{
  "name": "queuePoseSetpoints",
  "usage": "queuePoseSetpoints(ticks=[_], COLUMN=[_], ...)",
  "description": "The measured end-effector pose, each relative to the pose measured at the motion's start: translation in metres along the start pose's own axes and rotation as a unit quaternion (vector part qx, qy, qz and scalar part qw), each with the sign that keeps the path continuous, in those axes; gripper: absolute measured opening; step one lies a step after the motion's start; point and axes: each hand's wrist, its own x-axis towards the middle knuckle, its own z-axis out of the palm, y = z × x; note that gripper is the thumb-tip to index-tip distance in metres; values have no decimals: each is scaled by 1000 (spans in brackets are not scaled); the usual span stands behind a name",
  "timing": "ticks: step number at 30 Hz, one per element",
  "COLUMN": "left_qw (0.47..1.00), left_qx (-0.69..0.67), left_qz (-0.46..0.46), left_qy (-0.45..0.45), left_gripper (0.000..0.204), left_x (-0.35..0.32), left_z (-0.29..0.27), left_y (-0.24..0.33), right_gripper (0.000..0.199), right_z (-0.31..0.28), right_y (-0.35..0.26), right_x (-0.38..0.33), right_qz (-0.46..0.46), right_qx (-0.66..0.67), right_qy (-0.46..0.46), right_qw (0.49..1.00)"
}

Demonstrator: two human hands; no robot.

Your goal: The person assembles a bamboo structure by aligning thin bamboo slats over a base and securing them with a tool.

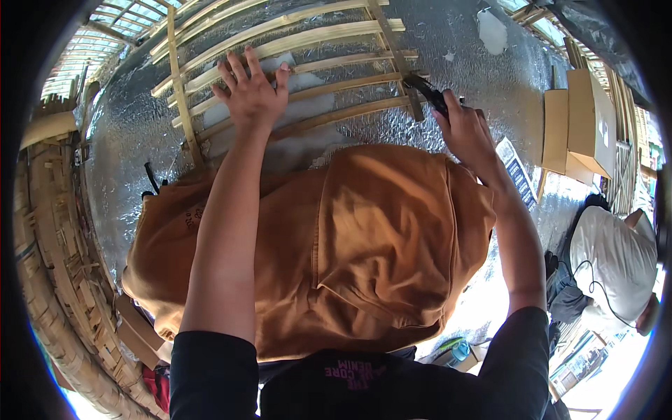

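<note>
A frame of pale bamboo slats (329,36) lies on a silver foil sheet (448,28) in front of me. My left hand (250,94) is flat on the left part of the slats, palm down and fingers spread. Gripped in my right hand (465,133) is a black-handled tool (427,92); its dark head meets the frame's right crosspiece (397,49). The exact kind of tool is hard to make out. White patches (308,105) show between and below the slats. Brown cloth (378,238) covers my lap.
Cardboard boxes (588,122) stand at the right. Below them sits another person (609,255) in a light shirt. Stacked bamboo strips (59,245) line the left side. Near the cloth's left corner is a small black object (151,179). A printed sheet (516,171) lies beside my right forearm.
</note>
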Motion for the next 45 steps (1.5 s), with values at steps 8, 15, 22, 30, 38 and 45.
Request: queuePoseSetpoints(ticks=[8,15,22,30,38,45], left_qw=[1000,999,1000,999,996,997], left_qx=[-7,2,-10,13,-1,-1], left_qz=[-6,-7,-9,-19,-27,-33], left_qy=[-28,-36,-4,-45,-83,-71], left_gripper=[83,83,82,83,86,83], left_x=[1,6,3,5,6,7], left_z=[-6,-5,-3,-3,-4,4], left_y=[2,1,4,2,9,2], right_gripper=[23,19,36,24,26,28], right_z=[5,-23,-11,-37,23,69], right_y=[-6,-31,14,36,71,103], right_x=[10,25,-18,-50,-150,-163], right_qz=[26,55,57,193,248,311], right_qx=[-51,56,83,155,29,-90], right_qy=[-17,31,124,79,112,102], right_qw=[998,996,987,966,962,941])
